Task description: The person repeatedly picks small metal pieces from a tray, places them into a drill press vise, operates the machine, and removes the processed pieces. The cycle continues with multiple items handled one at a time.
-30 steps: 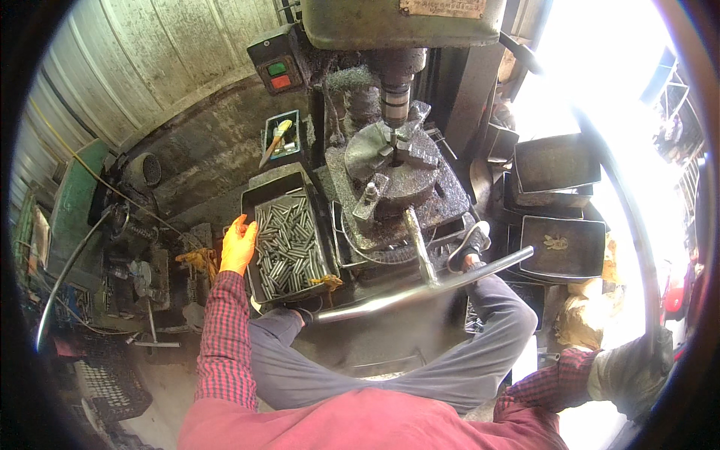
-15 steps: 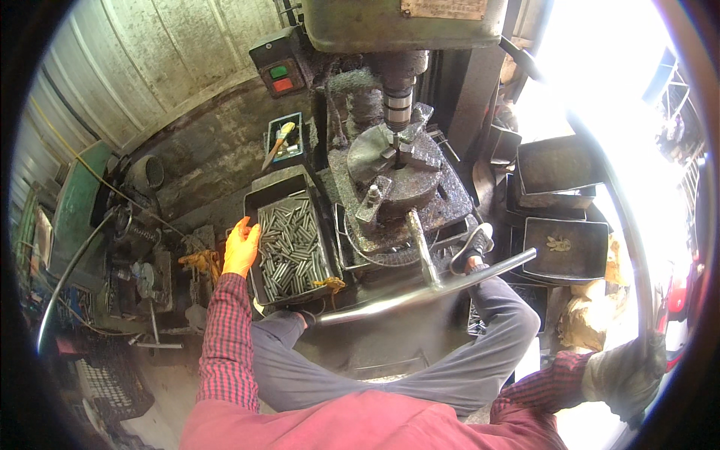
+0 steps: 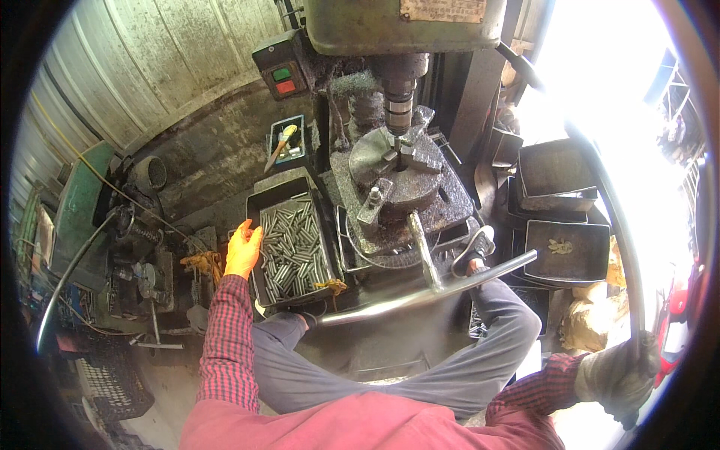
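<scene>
My left hand (image 3: 244,249), in an orange glove, rests at the left rim of a dark metal bin (image 3: 321,238) with its fingers loosely apart and nothing visible in them. Short steel pins (image 3: 292,251) lie heaped in that bin. At the far right my right hand (image 3: 621,381), in a grey glove, is closed round the lower end of a long curved metal lever (image 3: 616,202). Ahead stands a drill press (image 3: 401,26). Its spindle (image 3: 399,105) points down over a round chuck (image 3: 394,169) on the worktable. A T-shaped steel handle (image 3: 431,294) extends toward me.
A switch box (image 3: 282,73) with green and red buttons is on the machine's left. A small blue tray (image 3: 287,142) holds a brush (image 3: 282,144). Dark metal trays (image 3: 568,251) are stacked at right. My legs (image 3: 487,330) straddle the T-handle; a black crate (image 3: 112,382) sits lower left.
My right hand and the lever's lower end have shifted slightly to the left. My left hand stays at the bin's rim.
</scene>
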Tool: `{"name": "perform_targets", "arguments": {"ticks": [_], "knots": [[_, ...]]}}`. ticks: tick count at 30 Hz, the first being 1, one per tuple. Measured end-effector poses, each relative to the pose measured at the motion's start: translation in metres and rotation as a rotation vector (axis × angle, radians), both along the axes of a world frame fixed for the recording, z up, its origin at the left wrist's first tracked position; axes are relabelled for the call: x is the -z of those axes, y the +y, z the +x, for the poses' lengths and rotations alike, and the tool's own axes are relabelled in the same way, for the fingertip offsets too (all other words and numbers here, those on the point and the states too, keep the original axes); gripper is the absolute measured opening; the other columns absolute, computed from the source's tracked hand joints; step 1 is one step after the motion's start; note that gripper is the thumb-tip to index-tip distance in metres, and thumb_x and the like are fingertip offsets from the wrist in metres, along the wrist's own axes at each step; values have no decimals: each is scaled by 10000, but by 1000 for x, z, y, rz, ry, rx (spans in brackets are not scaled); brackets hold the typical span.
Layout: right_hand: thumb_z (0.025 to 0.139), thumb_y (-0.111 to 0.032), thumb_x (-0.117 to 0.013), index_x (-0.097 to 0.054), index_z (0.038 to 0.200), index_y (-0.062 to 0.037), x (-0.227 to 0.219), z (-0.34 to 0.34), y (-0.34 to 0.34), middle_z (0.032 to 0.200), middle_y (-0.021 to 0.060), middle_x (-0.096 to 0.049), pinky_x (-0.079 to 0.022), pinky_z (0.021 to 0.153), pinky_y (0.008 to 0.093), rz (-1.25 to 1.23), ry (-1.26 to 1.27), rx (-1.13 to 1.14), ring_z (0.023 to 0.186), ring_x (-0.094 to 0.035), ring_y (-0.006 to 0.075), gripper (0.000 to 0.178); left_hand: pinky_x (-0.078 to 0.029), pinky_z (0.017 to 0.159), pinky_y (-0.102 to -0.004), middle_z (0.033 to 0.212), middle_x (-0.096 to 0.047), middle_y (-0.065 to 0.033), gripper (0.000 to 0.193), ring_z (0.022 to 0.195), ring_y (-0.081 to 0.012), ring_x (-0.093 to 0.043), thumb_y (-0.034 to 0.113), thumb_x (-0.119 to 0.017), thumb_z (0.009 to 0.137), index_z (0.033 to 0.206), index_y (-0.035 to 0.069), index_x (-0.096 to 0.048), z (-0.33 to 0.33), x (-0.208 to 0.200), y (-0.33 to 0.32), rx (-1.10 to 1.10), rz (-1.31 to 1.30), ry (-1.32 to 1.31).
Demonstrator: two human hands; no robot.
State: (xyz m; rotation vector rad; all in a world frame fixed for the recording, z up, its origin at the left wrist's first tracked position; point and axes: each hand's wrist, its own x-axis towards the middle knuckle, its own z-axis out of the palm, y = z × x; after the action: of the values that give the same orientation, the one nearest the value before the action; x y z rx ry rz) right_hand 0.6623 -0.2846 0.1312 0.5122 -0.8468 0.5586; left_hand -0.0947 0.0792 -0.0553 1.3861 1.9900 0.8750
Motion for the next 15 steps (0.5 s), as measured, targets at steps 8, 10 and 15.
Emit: {"name": "perform_targets", "arguments": {"ticks": [8,10,15], "knots": [[807,-671,-831,-621,682,-174,-2,-23,7,657,-68,-565,-311,1141,496,-357,269,640,991,-599,129,553,-512,1062,-370,1351,-710,-159,645,1215,-241,-678,343,-695,1073,1594,8,-514,6,-5,-2,-17,-3,-25],[832,-640,-820,-611,662,-173,-4,-34,16,642,-61,-557,-318,1135,493,-284,101,404,976,-597,129,539,-501,1092,-393,1370,-700,-176,635,1251,-260,-666,329,-703,1071,1584,2,-523,5,-4,-1,-8,-3,-23],[889,-564,-783,-577,663,-178,-2,-37,28,635,-46,-544,-332,1116,493,-92,-193,70,925,-594,133,492,-505,1081,-394,1358,-701,-171,635,1234,-257,-669,336,-706,1068,1578,2,-530,4,-3,1,8,9,-31]]}}
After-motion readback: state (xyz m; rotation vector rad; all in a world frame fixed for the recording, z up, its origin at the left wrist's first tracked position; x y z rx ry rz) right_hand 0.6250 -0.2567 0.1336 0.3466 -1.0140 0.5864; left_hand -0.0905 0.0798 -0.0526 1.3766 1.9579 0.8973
